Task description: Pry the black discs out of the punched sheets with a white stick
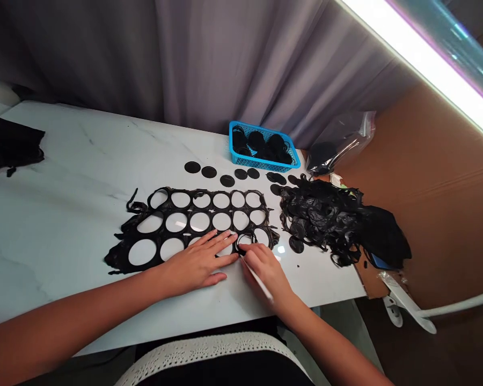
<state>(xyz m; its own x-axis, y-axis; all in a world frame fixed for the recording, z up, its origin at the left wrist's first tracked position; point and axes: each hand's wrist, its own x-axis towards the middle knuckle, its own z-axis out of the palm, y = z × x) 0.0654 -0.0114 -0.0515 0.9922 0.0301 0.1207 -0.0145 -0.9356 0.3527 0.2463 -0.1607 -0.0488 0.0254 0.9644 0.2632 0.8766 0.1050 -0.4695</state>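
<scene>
A black, thin, film-like sheet [160, 219] with rows of large round holes lies flat on the white table. Across its front row rests my left hand [209, 257], palm down with fingers spread. Close beside it, my right hand [265, 268] is closed around a slim white pen-like tool [258, 280]; the tool's tip is hidden near the sheet. At my right fingertips, a thin black ring [247, 236] lies around one hole near the sheet's right end. My hands cover part of the front row.
Several black discs [192, 167] lie behind the sheet. A blue basket [263, 162] holds more black discs and rings. To the right are a heap of crumpled black scraps [326, 214], a clear plastic bag [342, 139] and a white clamp [406, 305]. Black material [10, 145] lies far left.
</scene>
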